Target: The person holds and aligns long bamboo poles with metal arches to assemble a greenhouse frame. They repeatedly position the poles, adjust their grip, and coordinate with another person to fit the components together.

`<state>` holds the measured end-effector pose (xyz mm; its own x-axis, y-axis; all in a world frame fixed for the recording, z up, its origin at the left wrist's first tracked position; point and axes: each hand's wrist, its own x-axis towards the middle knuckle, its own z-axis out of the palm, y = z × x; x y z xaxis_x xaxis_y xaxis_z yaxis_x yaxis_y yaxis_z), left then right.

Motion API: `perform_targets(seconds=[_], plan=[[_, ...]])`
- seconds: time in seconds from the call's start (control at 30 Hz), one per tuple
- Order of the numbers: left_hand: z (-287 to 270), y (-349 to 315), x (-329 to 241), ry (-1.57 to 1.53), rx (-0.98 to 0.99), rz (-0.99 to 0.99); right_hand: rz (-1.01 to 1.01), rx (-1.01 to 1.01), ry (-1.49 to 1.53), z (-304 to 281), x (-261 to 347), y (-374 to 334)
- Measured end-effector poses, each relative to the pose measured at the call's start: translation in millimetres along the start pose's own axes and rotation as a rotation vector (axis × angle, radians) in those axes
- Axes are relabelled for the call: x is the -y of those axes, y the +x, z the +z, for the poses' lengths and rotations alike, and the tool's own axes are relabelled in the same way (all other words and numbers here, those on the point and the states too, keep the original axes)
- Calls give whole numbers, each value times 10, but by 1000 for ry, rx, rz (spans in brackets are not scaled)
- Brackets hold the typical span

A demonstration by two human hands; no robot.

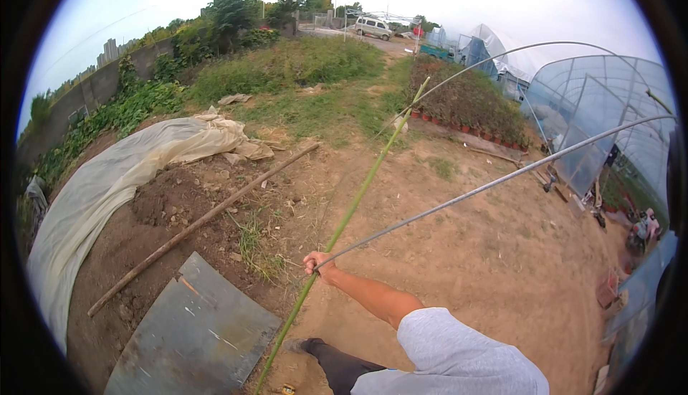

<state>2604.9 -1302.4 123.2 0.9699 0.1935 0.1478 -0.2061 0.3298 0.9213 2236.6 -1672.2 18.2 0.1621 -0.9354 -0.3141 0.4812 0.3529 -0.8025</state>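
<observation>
My left hand [320,266] is closed around a long green pole [358,193], which looks like bamboo. The pole slants from the bottom edge up to the far middle. A grey metal pipe [494,183] runs from this hand toward the upper right; its near end crosses the hand and pole, and I cannot tell whether the fingers grip it too. A thin curved rod [530,43] arches from near the pole's upper part to the right. The tip of a second green stick [658,102] shows at the right rim. My right hand is out of view.
On the left, pale plastic sheeting [93,212] covers a soil mound, with a wooden pole [204,224] and a grey flat sheet [193,330] beside it. Plastic greenhouses [595,108] stand right, near potted plants [466,105]. A van [374,27] is parked far off.
</observation>
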Motion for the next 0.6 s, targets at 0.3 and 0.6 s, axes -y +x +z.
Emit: perform_targets(seconds=[0.3, 0.6], plan=[[-72, 66, -17, -80, 45, -26, 33, -27, -12, 0, 58, -78], [-185, 91, -90, -185, 89, -69, 22, -12, -25, -80, 53, -40]])
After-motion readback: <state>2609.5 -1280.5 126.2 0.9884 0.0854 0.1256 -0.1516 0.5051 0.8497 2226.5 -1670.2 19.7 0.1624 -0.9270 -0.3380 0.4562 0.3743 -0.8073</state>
